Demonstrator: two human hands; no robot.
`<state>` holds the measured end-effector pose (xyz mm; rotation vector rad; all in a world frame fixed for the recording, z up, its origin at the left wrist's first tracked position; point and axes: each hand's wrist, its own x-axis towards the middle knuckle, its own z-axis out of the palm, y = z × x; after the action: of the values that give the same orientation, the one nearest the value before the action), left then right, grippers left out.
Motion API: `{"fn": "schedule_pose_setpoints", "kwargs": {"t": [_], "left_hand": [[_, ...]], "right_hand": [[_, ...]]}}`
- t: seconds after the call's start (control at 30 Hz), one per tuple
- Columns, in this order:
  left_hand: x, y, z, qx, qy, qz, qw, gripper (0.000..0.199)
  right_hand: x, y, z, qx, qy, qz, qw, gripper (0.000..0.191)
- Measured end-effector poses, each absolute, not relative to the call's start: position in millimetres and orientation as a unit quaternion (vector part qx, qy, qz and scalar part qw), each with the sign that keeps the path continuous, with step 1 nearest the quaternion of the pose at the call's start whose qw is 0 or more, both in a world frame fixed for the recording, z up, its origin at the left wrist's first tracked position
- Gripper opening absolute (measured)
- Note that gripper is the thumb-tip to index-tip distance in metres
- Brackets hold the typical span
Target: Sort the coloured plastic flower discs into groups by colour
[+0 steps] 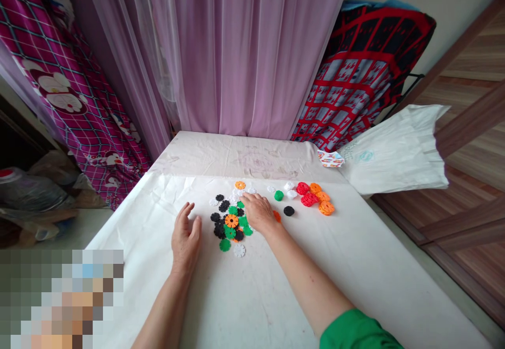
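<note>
A loose pile of notched plastic discs, shaped like snowflakes, lies on the white table cover, with green discs, black discs, an orange disc and white discs mixed together. My right hand reaches over the pile's right side. Its fingers are bent and drawn together, the tips at the white discs; the thumb and whatever they grip are hidden. To the left of the pile, my left hand is held with its fingers apart, holding nothing.
Right of the pile sit red discs, orange stacks, a green disc and a black disc. A white bag and a small patterned paper piece are at the table's right edge. A purple curtain hangs behind.
</note>
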<state>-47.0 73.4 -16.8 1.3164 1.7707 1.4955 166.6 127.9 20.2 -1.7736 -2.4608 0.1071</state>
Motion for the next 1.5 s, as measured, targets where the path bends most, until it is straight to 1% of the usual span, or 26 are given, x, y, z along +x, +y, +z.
{"fn": "schedule_pose_setpoints", "kwargs": {"t": [0.17, 0.27, 0.4, 0.5, 0.67, 0.8, 0.9, 1.1, 1.2, 1.27, 1.37, 1.43, 1.5], "left_hand": [[-45.7, 73.6, -16.3, 0.485, 0.644, 0.548, 0.223, 0.039], [-46.0, 74.1, -17.4, 0.485, 0.641, 0.553, 0.22, 0.039], [-47.0, 74.2, -18.7, 0.492, 0.637, 0.55, 0.222, 0.04], [-46.9, 73.6, -17.6, 0.49, 0.64, 0.548, 0.221, 0.04], [-45.8, 72.6, -15.1, 0.487, 0.646, 0.543, 0.223, 0.039], [-46.1, 72.8, -14.9, 0.484, 0.655, 0.535, 0.225, 0.04], [-46.4, 73.0, -15.5, 0.487, 0.653, 0.534, 0.226, 0.04], [-46.8, 73.2, -16.7, 0.488, 0.648, 0.542, 0.219, 0.039], [-47.1, 73.3, -16.7, 0.487, 0.652, 0.538, 0.219, 0.039], [-47.2, 73.4, -16.7, 0.485, 0.653, 0.536, 0.225, 0.039], [-47.0, 73.8, -17.2, 0.484, 0.65, 0.539, 0.23, 0.04], [-46.7, 74.0, -17.2, 0.486, 0.647, 0.541, 0.228, 0.04], [-46.5, 73.9, -16.5, 0.488, 0.647, 0.54, 0.226, 0.041]], "right_hand": [[185.5, 116.2, 7.2, -0.636, -0.767, 0.026, 0.072, 0.042], [194.1, 103.9, 6.7, -0.645, -0.759, 0.025, 0.086, 0.041], [192.1, 84.0, 8.6, -0.583, -0.797, 0.021, 0.155, 0.039], [191.7, 68.0, 0.6, -0.543, -0.822, 0.021, 0.17, 0.036], [209.5, 51.6, -15.0, -0.593, -0.784, 0.0, 0.182, 0.034], [210.3, 52.4, -7.3, -0.618, -0.76, 0.002, 0.199, 0.028], [196.2, 59.8, 5.5, -0.628, -0.754, 0.022, 0.189, 0.021], [168.3, 74.3, 23.7, -0.68, -0.726, 0.044, 0.093, 0.018], [163.8, 75.1, 26.1, -0.684, -0.725, 0.047, 0.066, 0.017], [168.0, 76.1, 26.6, -0.678, -0.729, 0.054, 0.075, 0.018], [190.3, 85.1, 30.3, -0.685, -0.715, 0.06, 0.123, 0.021], [214.1, 97.4, 36.0, -0.715, -0.682, 0.043, 0.15, 0.022], [238.9, 112.4, 42.7, -0.744, -0.65, 0.019, 0.153, 0.022]]}}
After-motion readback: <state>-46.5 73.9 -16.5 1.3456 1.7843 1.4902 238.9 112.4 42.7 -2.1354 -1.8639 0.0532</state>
